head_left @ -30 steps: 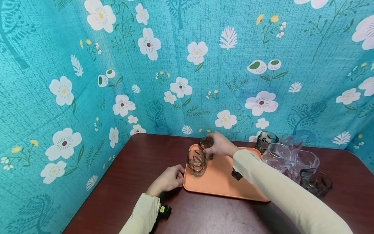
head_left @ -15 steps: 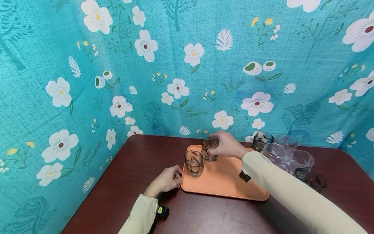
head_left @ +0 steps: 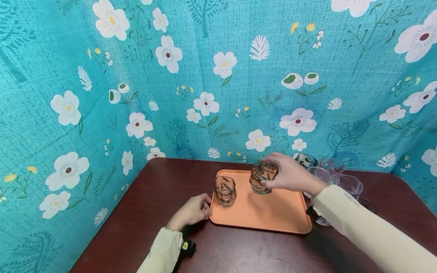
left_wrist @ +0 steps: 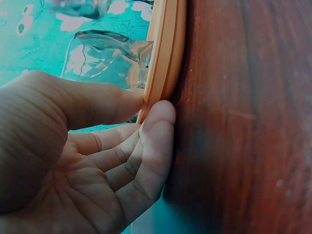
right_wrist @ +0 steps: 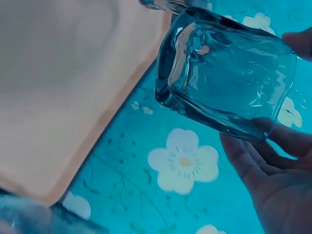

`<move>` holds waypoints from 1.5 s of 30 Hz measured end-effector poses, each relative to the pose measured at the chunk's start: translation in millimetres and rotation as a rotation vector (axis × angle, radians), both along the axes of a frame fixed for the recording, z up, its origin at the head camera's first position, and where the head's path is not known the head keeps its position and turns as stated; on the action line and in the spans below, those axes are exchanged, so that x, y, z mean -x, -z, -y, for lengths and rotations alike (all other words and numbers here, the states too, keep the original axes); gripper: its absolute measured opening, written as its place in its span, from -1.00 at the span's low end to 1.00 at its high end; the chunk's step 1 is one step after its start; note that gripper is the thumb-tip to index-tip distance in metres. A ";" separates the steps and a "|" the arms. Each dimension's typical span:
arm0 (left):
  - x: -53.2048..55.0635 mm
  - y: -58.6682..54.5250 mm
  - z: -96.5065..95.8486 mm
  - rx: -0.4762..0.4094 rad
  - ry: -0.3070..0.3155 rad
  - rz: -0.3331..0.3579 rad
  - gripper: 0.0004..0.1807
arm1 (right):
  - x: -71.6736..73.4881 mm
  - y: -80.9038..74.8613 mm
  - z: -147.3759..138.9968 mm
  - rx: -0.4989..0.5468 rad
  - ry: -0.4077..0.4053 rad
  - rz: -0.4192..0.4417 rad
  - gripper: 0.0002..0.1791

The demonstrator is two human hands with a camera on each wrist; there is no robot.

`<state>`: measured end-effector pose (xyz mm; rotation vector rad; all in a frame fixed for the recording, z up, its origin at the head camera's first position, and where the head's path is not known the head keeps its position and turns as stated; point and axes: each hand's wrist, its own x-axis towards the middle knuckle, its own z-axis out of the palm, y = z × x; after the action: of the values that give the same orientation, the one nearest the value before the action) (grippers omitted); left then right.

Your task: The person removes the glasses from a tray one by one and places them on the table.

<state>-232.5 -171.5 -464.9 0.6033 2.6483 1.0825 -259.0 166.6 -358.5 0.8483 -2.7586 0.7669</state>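
My right hand (head_left: 288,172) grips a smoky brown drinking glass (head_left: 262,178) above the orange tray (head_left: 269,216). In the right wrist view, the thumb and fingers hold that glass (right_wrist: 226,78) near its rim, and it hangs over the tray's far side. A second brown glass (head_left: 225,191) stands on the tray's left end. At the tray's left edge rests my left hand (head_left: 192,210). The left wrist view shows its thumb and index finger pinching the tray's rim (left_wrist: 165,53), with the standing glass (left_wrist: 100,56) just beyond the thumb.
Several clear glasses (head_left: 348,185) crowd the table right of the tray, partly hidden by the right arm. A dark glass (head_left: 306,160) and a pinkish one (head_left: 332,164) stand behind them. A flowered turquoise cloth (head_left: 191,76) hangs behind the dark wooden table (head_left: 170,180).
My right hand has lifted the brown glass from the tray's back left and carried it right. The left hand stays at the tray's edge. The head view has shifted slightly.
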 end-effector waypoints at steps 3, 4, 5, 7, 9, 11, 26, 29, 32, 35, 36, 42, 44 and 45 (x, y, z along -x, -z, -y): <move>-0.2 -0.3 -0.3 0.000 0.005 -0.005 -0.82 | -15.1 -5.7 -12.2 -0.010 0.020 -0.020 -0.27; -0.3 -0.1 -0.3 -0.002 0.007 -0.009 -0.82 | -20.4 -7.4 -16.2 -0.019 0.028 -0.029 -0.27; -0.5 0.1 -0.2 -0.003 0.009 -0.010 -0.83 | -25.6 -8.7 -20.2 -0.028 0.035 -0.035 -0.28; -0.8 1.3 0.3 0.000 0.017 -0.014 -0.82 | -36.4 -11.3 -28.6 -0.046 0.050 -0.042 -0.26; -1.0 2.4 0.9 -0.003 0.026 -0.019 -0.81 | -45.9 -12.3 -36.7 -0.064 0.057 -0.054 -0.26; -0.9 2.9 1.2 -0.006 0.032 -0.019 -0.81 | -54.4 -12.7 -44.1 -0.080 0.053 -0.069 -0.26; 0.1 6.6 1.8 -0.003 0.016 -0.004 -0.81 | -121.0 10.4 -79.0 -0.117 0.130 -0.135 -0.23; 0.3 5.5 1.5 -0.010 0.019 -0.003 -0.80 | -132.6 19.0 -89.7 -0.094 0.159 -0.127 -0.24; 0.4 4.9 1.2 -0.012 0.027 -0.013 -0.80 | -141.7 27.6 -100.3 -0.099 0.203 -0.048 -0.23; 0.6 5.0 1.1 -0.010 0.031 -0.020 -0.80 | -149.3 36.4 -108.9 -0.128 0.267 0.069 -0.18; 0.9 5.3 1.1 -0.009 0.032 -0.023 -0.80 | -151.1 39.3 -111.5 -0.148 0.292 0.102 -0.15; 1.6 5.0 2.1 -0.008 0.024 -0.015 -0.80 | -154.4 52.6 -124.1 -0.180 0.355 0.167 -0.09; 1.1 5.3 1.8 -0.007 0.020 -0.006 -0.80 | -153.2 56.3 -126.4 -0.177 0.365 0.148 -0.10; 0.7 5.5 1.4 -0.009 0.019 -0.003 -0.80 | -152.5 58.0 -127.4 -0.180 0.372 0.139 -0.09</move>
<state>-233.1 -172.9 -470.4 0.6304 2.6361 1.0896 -106.6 294.0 -416.5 0.2943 -3.0124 0.5323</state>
